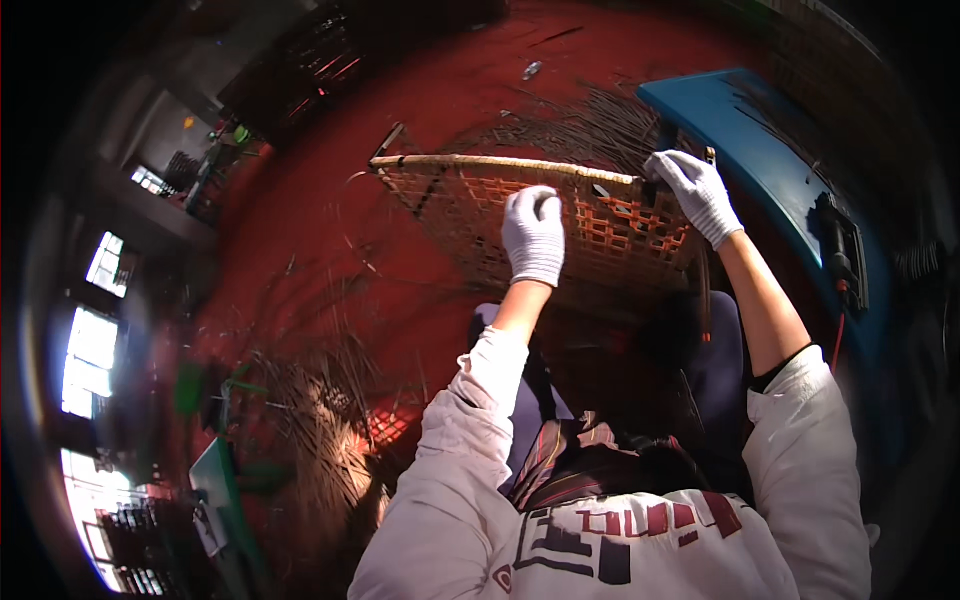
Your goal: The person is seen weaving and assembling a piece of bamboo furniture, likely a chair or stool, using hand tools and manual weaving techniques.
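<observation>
A woven rattan panel (610, 228) with an open lattice stands before my knees. Pale cane binding wraps most of its top rail (500, 163). My left hand (535, 235), in a white knit glove, is in front of the lattice just below the rail. Its fingers are curled against the thumb, and whatever they pinch is too small to make out. At the right end of the rail is my gloved right hand (695, 195), its fingers drawn together by the dark corner. What lies between those fingers is hidden. A thin brown strip (705, 290) hangs below that hand.
To the right is a blue table (770, 150) with a dark power tool (840, 250) and a red cord. Loose cane strips (590, 120) lie on the red floor (300, 200) behind the panel. More strips (325, 420) are heaped at lower left, near a green stool (215, 480).
</observation>
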Motion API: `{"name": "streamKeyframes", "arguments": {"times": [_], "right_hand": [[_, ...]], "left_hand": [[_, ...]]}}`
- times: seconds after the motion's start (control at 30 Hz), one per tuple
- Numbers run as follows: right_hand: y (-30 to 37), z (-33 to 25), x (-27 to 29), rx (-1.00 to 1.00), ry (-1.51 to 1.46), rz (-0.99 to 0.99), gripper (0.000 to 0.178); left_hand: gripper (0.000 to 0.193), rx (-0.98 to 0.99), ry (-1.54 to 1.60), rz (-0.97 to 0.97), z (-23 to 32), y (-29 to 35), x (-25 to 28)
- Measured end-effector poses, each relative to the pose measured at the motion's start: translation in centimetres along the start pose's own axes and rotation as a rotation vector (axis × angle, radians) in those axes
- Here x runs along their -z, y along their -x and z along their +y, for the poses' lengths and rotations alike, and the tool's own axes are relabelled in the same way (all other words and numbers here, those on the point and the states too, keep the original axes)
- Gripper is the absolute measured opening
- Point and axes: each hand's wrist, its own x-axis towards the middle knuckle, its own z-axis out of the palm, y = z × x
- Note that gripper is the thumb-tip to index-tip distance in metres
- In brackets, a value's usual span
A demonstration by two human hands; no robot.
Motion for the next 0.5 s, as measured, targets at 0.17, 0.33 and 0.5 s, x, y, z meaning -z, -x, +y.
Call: {"name": "streamKeyframes", "arguments": {"times": [0.17, 0.33, 0.5], "right_hand": [[0.9, -0.8, 0.2, 0.071, -0.017, -0.029, 0.034], [2.7, -1.3, 0.4, 0.039, -0.353, -0.113, 0.036], [5.8, -0.7, 6.1, -0.089, -0.628, 0.303, 0.035]], "left_hand": [[0.020, -0.401, -0.136, -0.039, 5.2, -1.1, -0.1], [0.018, -0.578, -0.600, -0.443, 5.4, -3.5, -2.1], [0.028, -0.650, -0.842, -0.496, 3.2, -3.2, -2.8]]}}
